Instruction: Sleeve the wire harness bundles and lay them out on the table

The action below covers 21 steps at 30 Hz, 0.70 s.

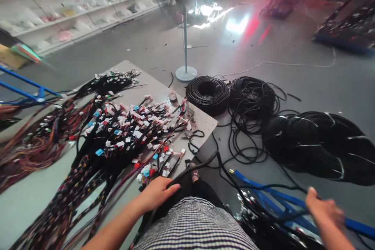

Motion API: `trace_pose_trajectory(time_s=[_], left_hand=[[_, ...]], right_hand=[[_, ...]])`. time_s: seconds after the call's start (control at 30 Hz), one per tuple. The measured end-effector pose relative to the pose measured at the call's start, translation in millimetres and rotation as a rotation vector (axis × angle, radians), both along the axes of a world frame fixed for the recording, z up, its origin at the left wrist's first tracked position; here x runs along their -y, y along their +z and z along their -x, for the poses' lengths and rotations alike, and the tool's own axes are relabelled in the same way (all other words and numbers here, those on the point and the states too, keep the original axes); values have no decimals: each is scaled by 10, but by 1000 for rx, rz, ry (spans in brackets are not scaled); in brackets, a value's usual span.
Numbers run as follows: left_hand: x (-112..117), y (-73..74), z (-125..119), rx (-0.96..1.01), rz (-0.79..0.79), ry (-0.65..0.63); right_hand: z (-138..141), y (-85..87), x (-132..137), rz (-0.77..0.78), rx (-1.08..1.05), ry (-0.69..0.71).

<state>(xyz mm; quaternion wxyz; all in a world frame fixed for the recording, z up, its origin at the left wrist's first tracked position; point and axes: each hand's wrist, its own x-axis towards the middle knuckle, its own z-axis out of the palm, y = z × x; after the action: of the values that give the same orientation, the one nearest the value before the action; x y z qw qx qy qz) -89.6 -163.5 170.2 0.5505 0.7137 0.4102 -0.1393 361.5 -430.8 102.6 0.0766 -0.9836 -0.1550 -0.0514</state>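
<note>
My left hand (156,192) rests at the near edge of the work table (164,90), fingers curled around a black cable (202,161) that runs up past my lap. My right hand (322,206) is low at the right, closed on another stretch of black cable (272,186) that crosses a blue metal frame (293,202). The right hand is blurred by motion. A large pile of wire harnesses with white, blue and red connectors (129,133) covers the table in front of my left hand.
Coils of black cable lie on the floor: a neat one (208,93), a loose one (252,101) and a big bundle (319,144). A standing fan (185,71) is behind the table. Shelves (73,8) line the far left wall. Scissors (191,137) lie on the table's right edge.
</note>
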Motion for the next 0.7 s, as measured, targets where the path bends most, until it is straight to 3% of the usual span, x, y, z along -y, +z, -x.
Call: trace_pose_trajectory(time_s=[0.07,0.1,0.2,0.23,0.27,0.37,0.5,0.6,0.7], left_hand=[[60,-131,-301,22,221,-102],[85,-195,-464,48,382,-140],[91,-315,-830,129,824,-124],[58,-325,-870,164,887,-70],[9,-321,-860,204,891,2],[-178,-251,-599,338,725,227],[-271,-136,-251,616,720,443],[-184,-115,-321,676,549,522],[-125,-144,-548,591,315,652]], right_hand=[[119,136,-359,-67,-95,24],[297,205,-602,-130,-160,217],[1182,357,-1286,-300,-481,1034],[1500,383,-1436,-289,-637,1224],[1776,398,-1537,-275,-760,1287],[2191,418,-1643,-229,-984,1261],[2071,462,-1733,-114,-1340,1084],[2035,498,-1856,76,-1580,1001],[2154,490,-1982,-19,-1365,1062]])
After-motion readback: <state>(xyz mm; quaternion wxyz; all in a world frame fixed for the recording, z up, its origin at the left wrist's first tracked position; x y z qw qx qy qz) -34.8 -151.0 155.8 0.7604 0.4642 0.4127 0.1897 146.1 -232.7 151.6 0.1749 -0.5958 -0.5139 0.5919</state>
